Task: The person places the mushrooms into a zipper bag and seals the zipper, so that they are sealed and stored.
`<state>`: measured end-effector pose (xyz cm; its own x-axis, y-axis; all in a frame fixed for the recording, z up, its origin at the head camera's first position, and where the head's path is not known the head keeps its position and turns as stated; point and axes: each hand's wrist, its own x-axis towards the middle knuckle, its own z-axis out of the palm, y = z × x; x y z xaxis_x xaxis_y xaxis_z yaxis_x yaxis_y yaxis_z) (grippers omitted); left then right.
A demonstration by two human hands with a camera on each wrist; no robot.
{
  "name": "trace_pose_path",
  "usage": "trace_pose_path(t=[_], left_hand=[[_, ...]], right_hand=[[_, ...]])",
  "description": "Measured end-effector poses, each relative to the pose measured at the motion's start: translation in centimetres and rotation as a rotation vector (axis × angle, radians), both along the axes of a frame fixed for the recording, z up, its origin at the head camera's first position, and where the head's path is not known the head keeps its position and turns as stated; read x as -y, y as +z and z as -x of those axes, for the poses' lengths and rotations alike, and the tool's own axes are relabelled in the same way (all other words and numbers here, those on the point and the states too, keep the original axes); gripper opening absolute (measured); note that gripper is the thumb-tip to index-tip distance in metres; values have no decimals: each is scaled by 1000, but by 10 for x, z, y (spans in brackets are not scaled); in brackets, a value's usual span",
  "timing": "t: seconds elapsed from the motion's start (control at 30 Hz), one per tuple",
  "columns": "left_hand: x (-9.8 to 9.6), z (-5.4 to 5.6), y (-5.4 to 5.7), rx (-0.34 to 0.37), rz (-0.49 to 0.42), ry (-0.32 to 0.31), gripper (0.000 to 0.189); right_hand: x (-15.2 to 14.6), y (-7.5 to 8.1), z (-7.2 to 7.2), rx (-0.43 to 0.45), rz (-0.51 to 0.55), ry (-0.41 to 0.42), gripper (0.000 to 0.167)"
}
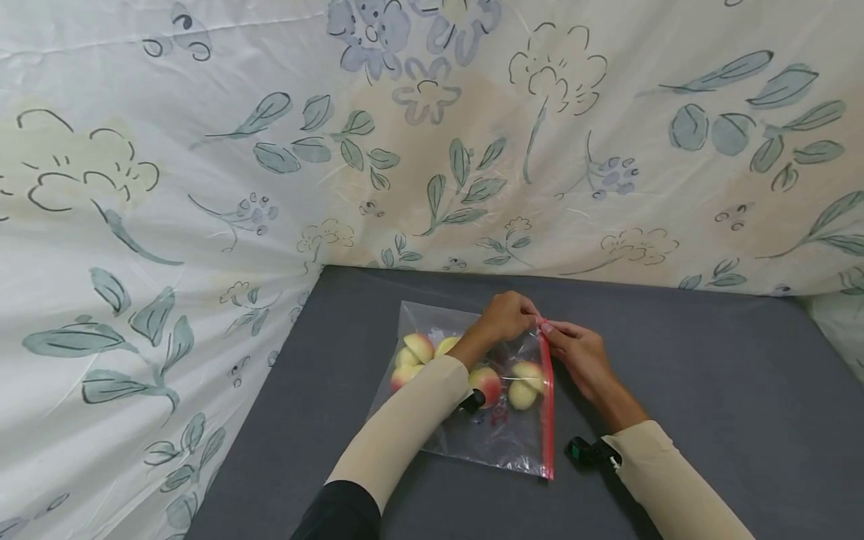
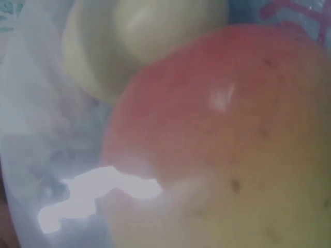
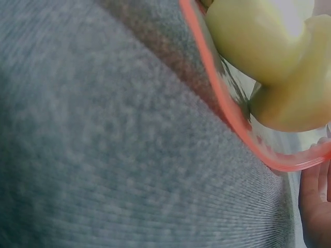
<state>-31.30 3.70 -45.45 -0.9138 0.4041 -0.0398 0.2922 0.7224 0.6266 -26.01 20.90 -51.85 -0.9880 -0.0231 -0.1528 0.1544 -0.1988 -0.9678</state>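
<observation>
A clear zip bag (image 1: 466, 448) lies on the dark table, its red zip strip (image 1: 547, 420) along the right side. Inside are several red-and-yellow fruits (image 1: 486, 386), some in pale-fleshed pieces. At the strip's far end my left hand (image 1: 502, 319) pinches the bag's corner, its forearm crossing over the fruit. My right hand (image 1: 582, 356) grips the same end from the right, thumb and fingers on the strip. One speckled fruit (image 2: 217, 134) fills the left wrist view behind shiny plastic. The right wrist view shows the red strip (image 3: 222, 93) bowed beside yellow fruit (image 3: 258, 41).
The grey table surface (image 1: 709, 375) extends on both sides of the bag. Floral cloth (image 1: 432, 187) hangs behind the table and along its left side. A small black wrist camera (image 1: 587, 452) sits at the right cuff.
</observation>
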Motion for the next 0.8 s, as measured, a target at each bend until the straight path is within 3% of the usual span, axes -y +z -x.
trace_pose_path(t=[0.2,0.43,0.8], left_hand=[[-1,-1,1,-1,28,12,17],[-4,-4,4,-25,47,33,19],[-6,-4,4,-32,26,30,19]], right_hand=[[-1,2,0,2,-7,1,27],[-1,2,-1,-14,20,13,9],[-2,4,-2,-11,31,28,15]])
